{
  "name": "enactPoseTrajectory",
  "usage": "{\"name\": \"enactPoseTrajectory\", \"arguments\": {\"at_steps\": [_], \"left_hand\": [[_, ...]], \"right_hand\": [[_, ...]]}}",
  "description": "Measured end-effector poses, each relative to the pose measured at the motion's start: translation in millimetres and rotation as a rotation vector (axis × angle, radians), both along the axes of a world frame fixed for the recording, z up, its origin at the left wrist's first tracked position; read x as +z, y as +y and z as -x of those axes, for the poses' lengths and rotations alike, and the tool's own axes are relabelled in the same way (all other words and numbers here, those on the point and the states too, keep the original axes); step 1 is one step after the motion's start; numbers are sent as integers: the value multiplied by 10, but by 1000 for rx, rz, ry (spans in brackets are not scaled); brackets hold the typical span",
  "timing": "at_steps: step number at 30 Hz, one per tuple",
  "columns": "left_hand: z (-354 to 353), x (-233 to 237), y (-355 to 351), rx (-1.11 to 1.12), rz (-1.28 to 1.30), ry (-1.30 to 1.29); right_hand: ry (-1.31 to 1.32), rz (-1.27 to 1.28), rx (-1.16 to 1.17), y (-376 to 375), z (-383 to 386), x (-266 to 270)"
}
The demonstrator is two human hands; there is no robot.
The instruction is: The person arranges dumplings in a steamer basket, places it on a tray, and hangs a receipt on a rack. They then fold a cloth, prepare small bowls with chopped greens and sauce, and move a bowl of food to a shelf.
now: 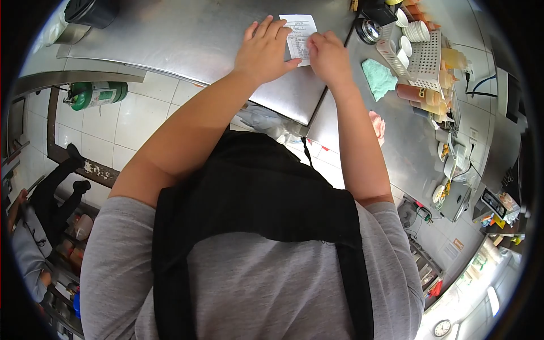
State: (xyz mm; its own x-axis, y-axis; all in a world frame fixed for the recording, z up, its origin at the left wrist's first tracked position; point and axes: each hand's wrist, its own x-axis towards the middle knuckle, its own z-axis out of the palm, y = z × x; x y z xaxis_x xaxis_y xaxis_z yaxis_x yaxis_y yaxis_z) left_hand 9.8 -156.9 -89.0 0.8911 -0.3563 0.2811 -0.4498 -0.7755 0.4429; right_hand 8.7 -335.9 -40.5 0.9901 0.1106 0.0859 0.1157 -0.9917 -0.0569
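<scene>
A white printed paper slip (299, 35) lies on the steel counter (187, 34). My left hand (265, 51) is spread beside it, palm down, with fingertips and thumb on the slip's left edge. At the slip's right edge is my right hand (330, 55), its fingers curled and pressed together; what they grip, if anything, is hidden beneath the hand.
Right of my right hand are a green cloth (378, 79), a white perforated basket (425, 61), sauce bottles (418, 94) and a round metal container (369, 30). A black bin (93, 12) stands at the upper left. Another person (34, 226) is at the far left.
</scene>
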Motion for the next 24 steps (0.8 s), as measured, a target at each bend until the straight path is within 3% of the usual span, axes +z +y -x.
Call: {"name": "enactPoseTrajectory", "arguments": {"at_steps": [2, 15, 18, 23, 24], "left_hand": [[3, 11, -2, -2, -12, 3], [-7, -11, 3, -4, -17, -18], [-6, -1, -1, -1, -29, -7], [0, 3, -5, -5, -16, 1], [-2, 7, -4, 2, 4, 1]], "right_hand": [[116, -417, 32, 10, -1, -68], [85, -435, 146, -84, 49, -151], [129, -380, 83, 106, 104, -83], [60, 266, -110, 178, 159, 148], [58, 266, -107, 126, 142, 161]]}}
